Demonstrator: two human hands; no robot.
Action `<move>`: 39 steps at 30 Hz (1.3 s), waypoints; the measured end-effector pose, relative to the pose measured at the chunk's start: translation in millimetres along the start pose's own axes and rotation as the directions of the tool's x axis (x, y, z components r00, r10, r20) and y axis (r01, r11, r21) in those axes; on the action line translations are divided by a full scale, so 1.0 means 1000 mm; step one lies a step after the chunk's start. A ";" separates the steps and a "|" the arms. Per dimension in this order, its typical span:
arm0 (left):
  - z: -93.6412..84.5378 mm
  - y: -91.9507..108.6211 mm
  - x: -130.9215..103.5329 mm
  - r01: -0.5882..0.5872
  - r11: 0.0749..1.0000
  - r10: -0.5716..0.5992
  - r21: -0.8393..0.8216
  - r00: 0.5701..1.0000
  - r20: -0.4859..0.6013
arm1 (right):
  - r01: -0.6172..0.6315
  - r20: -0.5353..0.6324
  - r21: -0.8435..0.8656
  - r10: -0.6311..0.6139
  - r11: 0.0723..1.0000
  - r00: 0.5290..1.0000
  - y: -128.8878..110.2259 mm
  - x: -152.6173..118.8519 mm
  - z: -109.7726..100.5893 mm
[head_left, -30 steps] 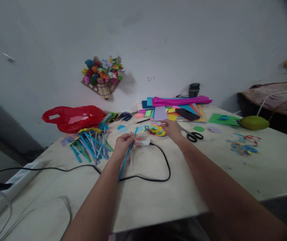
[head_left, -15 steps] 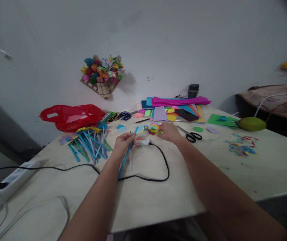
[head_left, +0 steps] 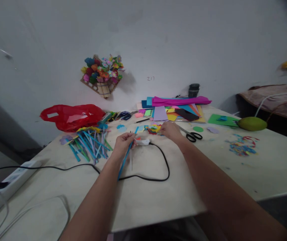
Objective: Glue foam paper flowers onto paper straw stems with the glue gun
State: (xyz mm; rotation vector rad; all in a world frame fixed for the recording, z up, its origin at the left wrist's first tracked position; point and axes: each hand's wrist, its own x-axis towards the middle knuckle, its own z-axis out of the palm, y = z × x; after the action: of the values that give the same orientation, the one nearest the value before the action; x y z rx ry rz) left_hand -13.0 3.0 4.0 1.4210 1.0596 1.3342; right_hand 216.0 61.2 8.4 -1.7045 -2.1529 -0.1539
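My left hand (head_left: pixel 124 142) is closed around a thin blue paper stick (head_left: pixel 124 163), which slants down toward me. Just beyond its fingertips a white corded tool (head_left: pixel 142 142), like a glue gun, lies on the table; a thin pale rod shows beneath the hand. My right hand (head_left: pixel 170 130) is at the right side of a small pile of colourful paper flowers (head_left: pixel 153 129). Its fingers are curled together, and what they hold, if anything, is hidden. Black-handled scissors (head_left: pixel 193 136) lie right of this hand.
Left lie several paper stems (head_left: pixel 89 145) and a red plastic bag (head_left: pixel 73 117). Coloured sheets (head_left: pixel 181 101) are stacked at the back. Right are paper scraps (head_left: pixel 241 147) and a green fruit-like object (head_left: pixel 252 123). A black cord (head_left: pixel 167 164) loops across the table (head_left: pixel 158 201).
My right hand has drawn slightly to the right at the flower pile, its fingers more curled. My left hand stays in place with the blue paper stick.
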 end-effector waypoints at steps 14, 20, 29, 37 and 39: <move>0.002 -0.002 -0.001 0.015 1.000 -0.016 0.018 0.999 0.050 | -0.279 0.208 0.887 0.223 0.368 0.952 -0.014 0.001 0.000; 0.001 -0.005 0.001 0.015 1.000 -0.014 -0.011 0.997 0.071 | -0.114 0.098 0.985 0.119 0.133 0.988 -0.019 0.003 0.007; 0.001 -0.005 0.001 0.019 0.999 -0.017 -0.041 0.998 0.062 | 0.346 -0.423 0.804 0.056 0.484 0.904 -0.033 0.009 0.020; 0.000 -0.008 0.001 0.009 0.998 -0.005 -0.063 0.998 0.071 | 0.558 -0.634 0.493 -0.163 0.667 0.756 -0.046 -0.002 0.014; 0.000 -0.008 0.002 0.015 0.998 -0.011 -0.057 0.997 0.071 | 0.543 -0.640 0.499 -0.135 0.675 0.756 -0.048 -0.003 0.014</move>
State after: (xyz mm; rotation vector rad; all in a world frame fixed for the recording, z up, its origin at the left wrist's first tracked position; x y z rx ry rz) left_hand -12.7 6.7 -3.7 1.4059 0.9747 1.2862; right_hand 167.2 50.6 2.2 -0.6821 -1.7393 0.0211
